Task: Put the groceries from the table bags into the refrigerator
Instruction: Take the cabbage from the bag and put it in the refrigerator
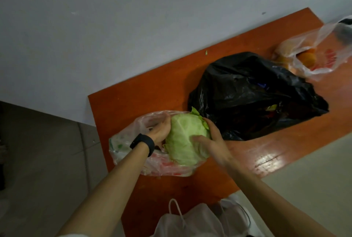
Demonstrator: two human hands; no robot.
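Head view: a pale green cabbage (185,139) sits in the open mouth of a clear plastic bag (123,141) on the orange-brown surface (141,99), near its left end. Both hands hold the cabbage. The left hand (162,129), with a black wristband (142,144) on its wrist, cups the cabbage at its 9 o'clock side, its fingers (166,120) curled against the leaves. The right hand (211,141) grips the 3 o'clock side, with its fingers (209,124) spread and bent round the head and the thumb pressed on the near face.

At 2 o'clock from the cabbage, just beside it, lies a crumpled black bag (247,92), its mouth gaping toward the right. Farther out along the same 2 o'clock line, near the far corner of the surface, a second clear bag (320,46) holds an orange (307,58). At 6 o'clock, below the near edge, a white bag (190,221) with cord handles is in view.
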